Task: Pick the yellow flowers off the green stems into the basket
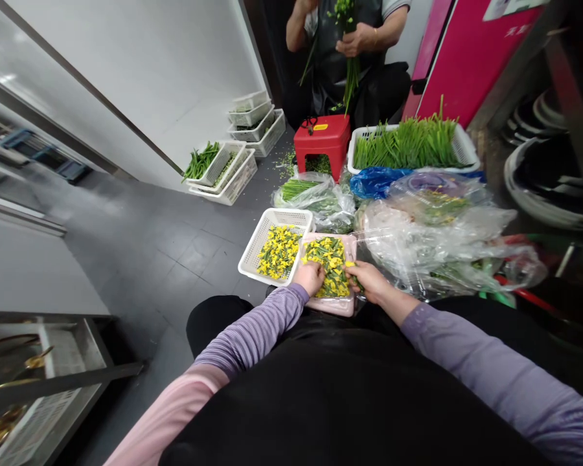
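Black cloth (350,388) nearest, spread over the person's front, striped purple sleeves reaching forward across it. Pale pink tray (337,305) just beyond, between the two hands, filled with yellow flowers (331,259) on short green stems. Left hand (311,277) at the tray's left side, fingers curled down at the flowers; cannot tell whether they pinch any. Right hand (365,282) at the right side, thumb and fingers closed on a small green-stemmed sprig (354,277). White basket (252,262) against the tray's left, more yellow flowers in it. Clear plastic bags (393,236) to the right; bagged greens (296,189) beyond. Red stool (322,137) farther out, black scissors (309,123) on top; right of it, a white crate (358,144) of long green stalks (408,145). Co-worker (337,71) behind, holding a green bunch upright. Stacked white baskets (260,123) by the wall at left.
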A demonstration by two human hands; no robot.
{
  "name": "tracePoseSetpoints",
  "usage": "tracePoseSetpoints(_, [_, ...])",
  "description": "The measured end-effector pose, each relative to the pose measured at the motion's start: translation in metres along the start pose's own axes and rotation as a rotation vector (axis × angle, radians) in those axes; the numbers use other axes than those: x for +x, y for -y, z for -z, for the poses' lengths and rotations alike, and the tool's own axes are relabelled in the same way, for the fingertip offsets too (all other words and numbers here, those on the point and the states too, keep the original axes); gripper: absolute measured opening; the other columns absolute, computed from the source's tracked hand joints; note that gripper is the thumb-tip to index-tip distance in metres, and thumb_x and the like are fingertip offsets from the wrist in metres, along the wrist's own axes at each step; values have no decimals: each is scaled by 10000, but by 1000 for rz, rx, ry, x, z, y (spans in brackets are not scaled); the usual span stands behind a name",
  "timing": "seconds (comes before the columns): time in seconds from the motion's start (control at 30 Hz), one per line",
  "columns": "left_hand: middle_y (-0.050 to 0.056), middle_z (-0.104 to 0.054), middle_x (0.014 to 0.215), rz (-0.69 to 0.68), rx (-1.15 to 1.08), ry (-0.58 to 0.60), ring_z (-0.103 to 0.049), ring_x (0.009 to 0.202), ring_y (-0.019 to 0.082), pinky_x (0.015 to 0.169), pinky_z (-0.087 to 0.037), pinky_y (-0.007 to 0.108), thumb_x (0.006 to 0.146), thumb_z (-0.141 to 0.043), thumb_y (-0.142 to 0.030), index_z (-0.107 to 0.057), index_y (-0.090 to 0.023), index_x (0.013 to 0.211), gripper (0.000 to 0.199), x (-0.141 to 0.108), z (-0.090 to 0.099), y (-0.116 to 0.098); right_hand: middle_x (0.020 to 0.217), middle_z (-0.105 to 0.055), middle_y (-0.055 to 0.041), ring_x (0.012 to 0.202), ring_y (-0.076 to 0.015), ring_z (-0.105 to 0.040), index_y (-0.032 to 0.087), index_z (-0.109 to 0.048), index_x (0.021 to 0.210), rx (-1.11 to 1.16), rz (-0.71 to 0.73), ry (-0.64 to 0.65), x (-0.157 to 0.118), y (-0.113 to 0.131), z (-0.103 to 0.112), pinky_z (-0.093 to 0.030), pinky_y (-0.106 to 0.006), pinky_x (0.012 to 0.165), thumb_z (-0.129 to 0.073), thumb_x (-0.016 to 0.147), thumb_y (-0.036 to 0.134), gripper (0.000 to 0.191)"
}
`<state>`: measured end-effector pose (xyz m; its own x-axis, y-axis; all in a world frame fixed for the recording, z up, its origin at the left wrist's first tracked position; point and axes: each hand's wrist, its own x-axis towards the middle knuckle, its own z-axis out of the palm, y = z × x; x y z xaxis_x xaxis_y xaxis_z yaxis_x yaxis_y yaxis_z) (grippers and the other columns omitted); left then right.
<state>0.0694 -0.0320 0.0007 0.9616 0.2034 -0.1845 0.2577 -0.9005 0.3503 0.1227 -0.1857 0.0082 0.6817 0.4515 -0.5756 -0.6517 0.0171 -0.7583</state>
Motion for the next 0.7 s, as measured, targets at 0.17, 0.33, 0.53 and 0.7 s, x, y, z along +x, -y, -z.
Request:
tracePoseSetpoints(0.17, [7,-572,635,73,-341,13,-485,562,81,571,-397,193,736,-494,-255,-609,-128,750,172,-4,6,2,414,-400,72,308,-41,-301,168,-450,647,-117,-7,57,4,-11,-5,-197,-167,280,-669,615,265,241])
tracePoseSetpoints(0.33, [-6,-566,620,46,-504,14,-468,543,67,549,-391,179,729,-502,-266,-607,-115,762,186,-17,2,-9,434,-406,65,323,-35,-314,161,-435,633,18,-86,145,2,-16,-11,-212,-160,294,-616,680,279,221])
tracePoseSetpoints(0.53, [36,-607,738,247,-221,0,-543,689,119,681,-419,225,769,-462,-289,-616,-151,794,209,-6,-2,6,460,-431,53,335,-35,-336,158,-429,648,160,-47,-57,3,-4,0,-186,-148,292,-601,648,175,173])
tracePoseSetpoints(0.7, [84,-575,961,101,40,8,-557,825,167,777,-413,275,763,-466,-319,-592,-176,924,249,13,-6,3,449,-421,53,351,-33,-338,142,-446,627,174,-51,27,3,-3,6,-194,-145,305,-624,587,134,183])
